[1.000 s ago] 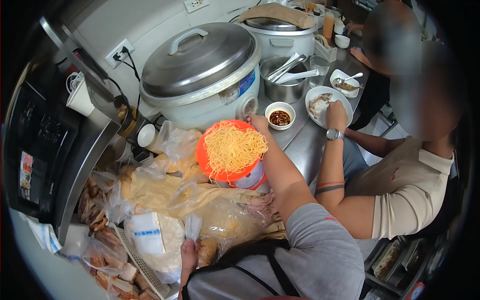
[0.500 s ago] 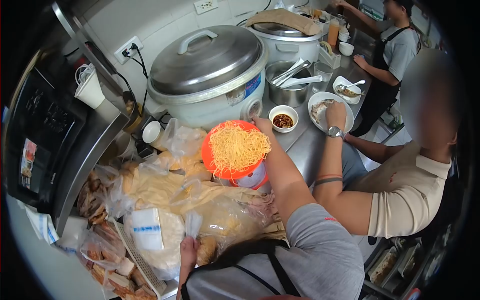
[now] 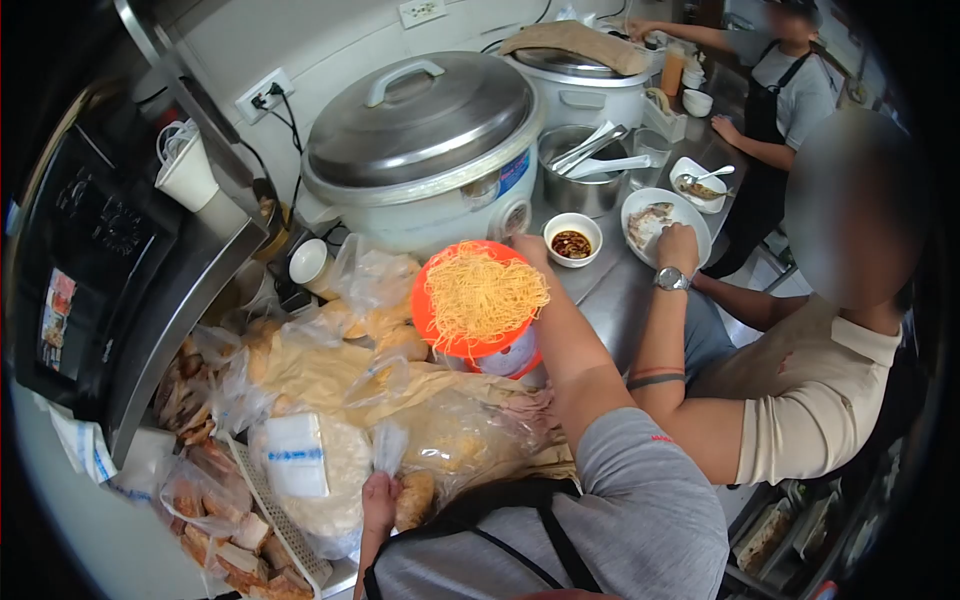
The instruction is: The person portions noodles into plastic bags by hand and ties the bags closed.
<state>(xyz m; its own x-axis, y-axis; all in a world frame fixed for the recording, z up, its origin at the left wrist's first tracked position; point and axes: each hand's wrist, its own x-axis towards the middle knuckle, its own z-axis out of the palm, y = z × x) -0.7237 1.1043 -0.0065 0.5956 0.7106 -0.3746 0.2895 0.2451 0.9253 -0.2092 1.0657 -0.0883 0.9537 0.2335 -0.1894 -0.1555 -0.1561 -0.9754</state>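
At the lower left of the head view, my left hand (image 3: 380,497) is closed on the gathered neck of a clear plastic bag (image 3: 389,448). My right hand (image 3: 525,246) is up at the far right edge of an orange scale pan (image 3: 430,305); its fingers are mostly hidden behind the pan and noodles. A heap of thin yellow noodles (image 3: 485,300) covers the pan, with some strands over the rim. Below the pan, part of the scale's round face (image 3: 508,357) shows. Bags of yellow noodles (image 3: 445,435) lie between my hands.
A large rice cooker (image 3: 420,130) stands behind the scale, beside a sauce bowl (image 3: 573,240) and a metal pot (image 3: 580,190). At right, a seated person (image 3: 800,390) has a hand at a plate (image 3: 700,215). Another person (image 3: 785,100) stands beyond. A basket (image 3: 280,515) sits at lower left.
The view has shifted slightly, so the scale and cookers appear farther right. The standing person at the back now shows more fully, with an arm stretched left. My hands keep their places.
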